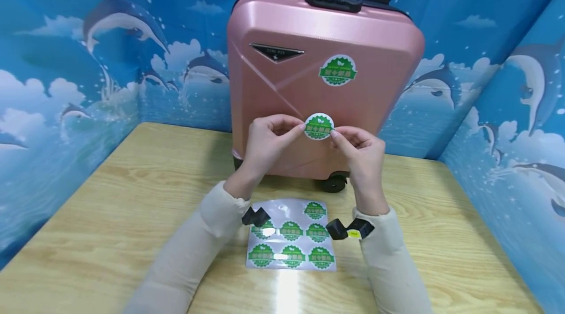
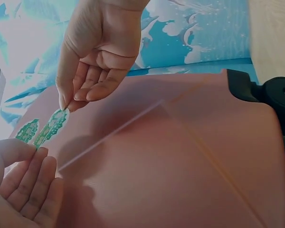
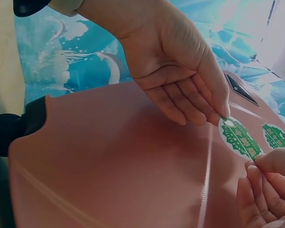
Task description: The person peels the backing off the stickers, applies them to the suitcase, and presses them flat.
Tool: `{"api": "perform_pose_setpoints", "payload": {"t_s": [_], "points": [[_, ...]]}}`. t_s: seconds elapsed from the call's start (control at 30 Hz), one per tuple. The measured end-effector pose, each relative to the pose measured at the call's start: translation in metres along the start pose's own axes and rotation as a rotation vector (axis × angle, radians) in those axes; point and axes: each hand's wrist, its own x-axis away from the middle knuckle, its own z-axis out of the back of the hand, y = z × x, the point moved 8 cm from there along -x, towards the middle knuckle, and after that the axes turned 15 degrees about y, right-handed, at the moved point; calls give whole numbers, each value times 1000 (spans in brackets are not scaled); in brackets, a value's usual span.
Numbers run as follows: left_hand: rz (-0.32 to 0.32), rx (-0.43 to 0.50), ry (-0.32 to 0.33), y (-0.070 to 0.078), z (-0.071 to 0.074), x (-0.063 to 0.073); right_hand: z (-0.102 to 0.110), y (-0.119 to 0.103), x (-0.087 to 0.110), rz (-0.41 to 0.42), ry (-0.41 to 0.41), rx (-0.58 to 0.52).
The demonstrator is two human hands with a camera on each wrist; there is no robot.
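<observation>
Your left hand point(image 1: 270, 144) and right hand point(image 1: 365, 159) pinch, thumb to finger, opposite edges of the round sticker point(image 1: 320, 126); it's up before the pink suitcase point(image 1: 282, 98), below a label point(image 1: 337, 70) toward the upper right corner; sticker sheet point(image 1: 276, 243) before the bottom edge.

Head view: looked forward and down from above table point(image 1: 132, 196), set back farthest; case point(image 1: 282, 86) whole at upper centre. Left wrist view: close in, faced rightward across case front; left hand point(image 2: 28, 185) lower left, right hand point(image 2: 99, 57) at top. Right wrist view: equally close, faced leftward; right hand lower right, left hand at top. Wrist views shared held sticker point(image 3: 238, 137), case front.
</observation>
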Motion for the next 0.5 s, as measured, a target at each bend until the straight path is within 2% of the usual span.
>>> {"api": "perform_pose_setpoints", "payload": {"t_s": [0.17,0.3,0.5], "points": [[-77,-50,44,11,-2,-3,-1,-6,-5,22,21,-15],[-108,-66,84,17,-2,-7,-2,-13,-10,71,55,24],[-159,-83,118,26,-7,-10,-1,-20,-16,85,100,-1]]}}
